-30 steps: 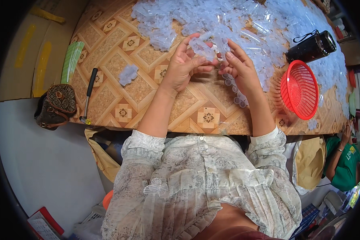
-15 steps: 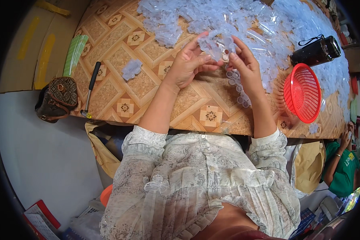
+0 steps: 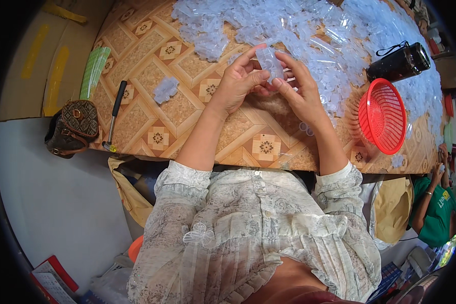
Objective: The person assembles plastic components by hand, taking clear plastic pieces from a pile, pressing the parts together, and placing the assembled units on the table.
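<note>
Between my two hands, above the middle of the table, is a translucent plastic piece (image 3: pixel 269 63) with rounded lobes. My left hand (image 3: pixel 242 81) pinches its left side with thumb and fingers. From the other side my right hand (image 3: pixel 300 86) grips it, thumb at its lower edge. Small clear plastic rings (image 3: pixel 306 128) lie on the table by my right wrist, partly hidden by the arm. A similar translucent piece (image 3: pixel 165 89) rests alone left of my left forearm. Beyond my hands spreads a wide heap of such clear pieces (image 3: pixel 299 25).
A red plastic basket (image 3: pixel 385 119) stands at the right, near a black bottle (image 3: pixel 399 63) with a strap. At the left lie a hammer (image 3: pixel 117 109), a brown patterned bag (image 3: pixel 73 126) and a green sheet (image 3: pixel 93 72). A co-worker in green (image 3: pixel 433 210) sits far right.
The plastic piece has turned more upright and narrow between my hands. My right hand has shifted slightly left and down, closer to the left one, covering more of the rings.
</note>
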`<state>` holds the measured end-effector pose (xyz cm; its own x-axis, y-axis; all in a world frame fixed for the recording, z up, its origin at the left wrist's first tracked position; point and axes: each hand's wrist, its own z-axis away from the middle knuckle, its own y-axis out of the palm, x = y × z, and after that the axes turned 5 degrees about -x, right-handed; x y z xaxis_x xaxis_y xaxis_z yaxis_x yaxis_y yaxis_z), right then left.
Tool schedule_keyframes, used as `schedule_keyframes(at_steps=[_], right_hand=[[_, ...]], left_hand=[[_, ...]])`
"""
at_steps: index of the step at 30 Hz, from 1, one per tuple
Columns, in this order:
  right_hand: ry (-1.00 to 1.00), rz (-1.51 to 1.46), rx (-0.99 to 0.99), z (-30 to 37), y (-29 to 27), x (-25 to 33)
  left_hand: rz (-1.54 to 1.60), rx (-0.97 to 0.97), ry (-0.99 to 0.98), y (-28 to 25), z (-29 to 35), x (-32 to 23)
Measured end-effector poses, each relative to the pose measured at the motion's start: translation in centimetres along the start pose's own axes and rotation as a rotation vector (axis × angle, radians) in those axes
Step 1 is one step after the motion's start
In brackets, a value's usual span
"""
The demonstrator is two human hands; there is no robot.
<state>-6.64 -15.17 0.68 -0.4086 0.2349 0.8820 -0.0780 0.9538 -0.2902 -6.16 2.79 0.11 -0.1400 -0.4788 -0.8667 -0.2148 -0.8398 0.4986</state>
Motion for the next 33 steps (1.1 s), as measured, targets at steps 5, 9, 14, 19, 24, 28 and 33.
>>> schedule_keyframes(at_steps=[5, 9, 14, 19, 24, 28, 33], right_hand=[[0.156, -0.126, -0.050, -0.2, -0.3, -0.2], [0.179, -0.259, -0.232, -1.4, -2.8, -0.5], [0.293, -0.417, -0.283, -2.2, -5.1, -1.2], [0.356, -0.272, -0.058, -1.7, -4.8, -1.0], [0.174, 0.237, 0.204, -0.6, -2.7, 0.8], [-0.070, 0.457, 0.276, 0.1, -1.6, 0.8], [-0.227, 0.504, 0.236, 0.2, -0.9, 1.2]], left_hand=[[-0.065, 0.025, -0.015, 0.2, -0.1, 0.1], [-0.091, -0.008, -0.037, -0.4, -0.1, -0.1], [-0.298, -0.055, 0.017, -0.4, -0.3, 0.7], [-0.290, -0.156, 0.018, -0.4, -0.7, 0.7], [-0.321, -0.388, 0.155, -1.7, -0.8, 1.0], [-0.312, -0.480, 0.173, -2.1, -1.1, 0.8], [-0.273, -0.457, 0.172, -1.9, -1.1, 0.4]])
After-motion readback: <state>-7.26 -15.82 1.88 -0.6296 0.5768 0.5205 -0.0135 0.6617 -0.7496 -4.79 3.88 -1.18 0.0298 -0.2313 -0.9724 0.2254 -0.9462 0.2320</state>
